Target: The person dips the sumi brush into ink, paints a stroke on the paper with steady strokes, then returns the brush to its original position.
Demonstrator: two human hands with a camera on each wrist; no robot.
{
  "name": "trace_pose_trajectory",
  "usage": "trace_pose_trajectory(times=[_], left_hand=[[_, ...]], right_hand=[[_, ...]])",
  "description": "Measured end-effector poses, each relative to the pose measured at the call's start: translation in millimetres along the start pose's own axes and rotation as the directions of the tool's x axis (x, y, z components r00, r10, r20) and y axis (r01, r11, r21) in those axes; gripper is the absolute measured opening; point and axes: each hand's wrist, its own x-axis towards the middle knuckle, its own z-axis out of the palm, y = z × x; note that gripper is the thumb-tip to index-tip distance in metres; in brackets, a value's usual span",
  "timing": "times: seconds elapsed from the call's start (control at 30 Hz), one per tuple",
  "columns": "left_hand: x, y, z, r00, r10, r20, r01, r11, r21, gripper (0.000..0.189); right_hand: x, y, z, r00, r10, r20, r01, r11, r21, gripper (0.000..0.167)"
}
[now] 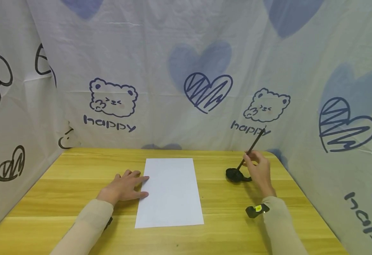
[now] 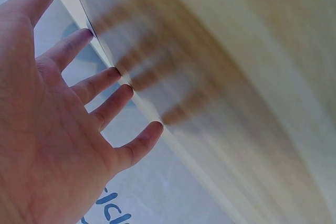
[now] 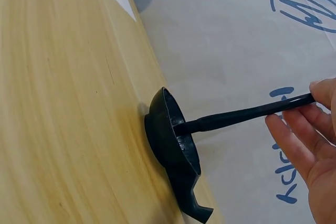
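A white sheet of paper [image 1: 170, 194] lies on the wooden table. Beside its left edge is my left hand [image 1: 123, 187], fingers spread, with the thumb and index finger resting on the paper's edge. The left wrist view shows the same hand [image 2: 58, 114] from the palm side, fingertips on the surface. My right hand [image 1: 259, 170] pinches a dark, thin-handled writing brush [image 3: 236, 117] between thumb and fingers. It leans to the right, and its lower end is inside a small black ink dish [image 3: 163, 135] with a curved handle, which hides the tip.
The wooden table [image 1: 224, 219] runs back to a white cloth [image 1: 160, 127] printed with hearts and bears. More of this cloth hangs along both sides. A black wrist camera [image 1: 256, 210] sits at the right sleeve, above the table.
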Motion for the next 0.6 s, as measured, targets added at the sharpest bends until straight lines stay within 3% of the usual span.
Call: trace_pose_trajectory(times=[0.2, 0.43, 0.6], left_hand=[[-0.4, 0.7, -0.3, 1.0, -0.001, 0.001, 0.001, 1.0, -0.002, 0.074], [-0.1, 0.6, 0.1, 1.0, 0.001, -0.002, -0.001, 1.0, 0.0, 0.074], [0.7, -0.1, 1.1, 1.0, 0.001, -0.002, -0.001, 1.0, 0.001, 0.074]], right_hand=[[5.1, 26.1, 1.8, 0.999, -0.029, -0.019, 0.029, 0.999, -0.038, 0.019], [5.9, 29.8, 1.0, 0.995, -0.104, -0.011, 0.102, 0.989, -0.106, 0.015], [6.4, 30.5, 0.7, 0.994, -0.112, -0.014, 0.109, 0.983, -0.146, 0.015]])
